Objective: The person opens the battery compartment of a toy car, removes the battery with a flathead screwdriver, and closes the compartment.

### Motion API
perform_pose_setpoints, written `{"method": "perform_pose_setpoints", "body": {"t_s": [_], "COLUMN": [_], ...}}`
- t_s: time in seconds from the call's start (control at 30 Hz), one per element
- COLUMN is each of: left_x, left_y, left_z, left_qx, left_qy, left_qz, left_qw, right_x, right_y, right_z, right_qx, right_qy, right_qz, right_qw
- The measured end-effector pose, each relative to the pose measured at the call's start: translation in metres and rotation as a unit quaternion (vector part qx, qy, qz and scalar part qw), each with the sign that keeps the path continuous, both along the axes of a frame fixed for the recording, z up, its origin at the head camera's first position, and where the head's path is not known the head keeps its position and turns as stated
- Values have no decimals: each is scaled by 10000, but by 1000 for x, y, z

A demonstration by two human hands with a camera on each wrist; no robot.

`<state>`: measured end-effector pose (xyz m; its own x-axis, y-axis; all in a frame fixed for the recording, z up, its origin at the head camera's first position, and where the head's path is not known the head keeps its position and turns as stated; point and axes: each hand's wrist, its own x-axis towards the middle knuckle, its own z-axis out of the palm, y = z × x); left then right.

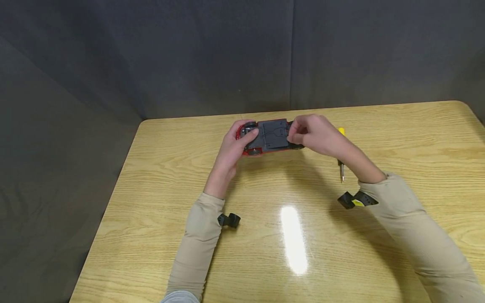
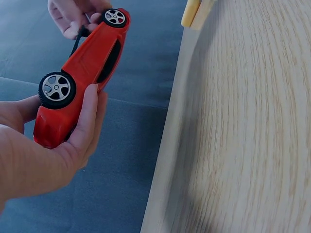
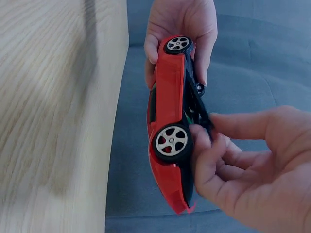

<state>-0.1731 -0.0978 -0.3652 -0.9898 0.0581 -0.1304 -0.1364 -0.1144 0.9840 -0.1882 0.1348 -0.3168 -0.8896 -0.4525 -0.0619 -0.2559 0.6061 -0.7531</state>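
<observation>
A red toy car (image 1: 243, 152) is held in the air with its dark underside facing up. My left hand (image 1: 234, 145) grips one end, thumb on the underside and fingers around the body. At the other end, my right hand (image 1: 320, 132) pinches the edge of a black bottom panel (image 3: 198, 103). The right wrist view shows this panel tilted away from the red body (image 3: 168, 92), leaving a gap with a bit of green inside. Silver-spoked wheels (image 2: 57, 90) show along the car's side. The right fingers hide part of the panel's edge.
On the wooden table (image 1: 159, 181), a screwdriver (image 1: 342, 170) with a yellow handle lies beyond my right forearm. Dark cloth (image 1: 212, 54) hangs behind the table's far edge. A small black camera (image 1: 229, 220) sits on my left wrist, another (image 1: 346, 200) on my right.
</observation>
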Motion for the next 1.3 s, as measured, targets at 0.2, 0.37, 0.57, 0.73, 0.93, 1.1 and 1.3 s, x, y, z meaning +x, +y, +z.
{"method": "perform_pose_setpoints", "body": {"t_s": [0.2,0.37,0.57,0.73,0.93,1.1,1.3], "left_x": [0,0,-1,-1,-1,-1,-2], "left_y": [1,2,2,2,0,1,0], "left_z": [-1,-2,-1,0,0,0,1], "left_qx": [-45,-137,-77,-37,-3,57,66], "left_qy": [39,37,7,0,-11,-37,-97], "left_qz": [-57,-95,-128,-72,-104,-123,-89], "left_qw": [10000,9999,9999,10000,9999,9999,9999], "right_x": [0,0,-1,-2,-2,-2,-4], "right_y": [-4,-4,-3,1,5,8,12], "right_z": [1,2,0,0,1,-1,-3], "right_qx": [-1185,-1544,-1487,-1669,-1959,-2028,-2058], "right_qy": [-624,-816,-543,-411,-443,-442,-450], "right_qz": [-365,-426,-560,-768,-819,-847,-959], "right_qw": [9903,9837,9858,9821,9762,9745,9728]}}
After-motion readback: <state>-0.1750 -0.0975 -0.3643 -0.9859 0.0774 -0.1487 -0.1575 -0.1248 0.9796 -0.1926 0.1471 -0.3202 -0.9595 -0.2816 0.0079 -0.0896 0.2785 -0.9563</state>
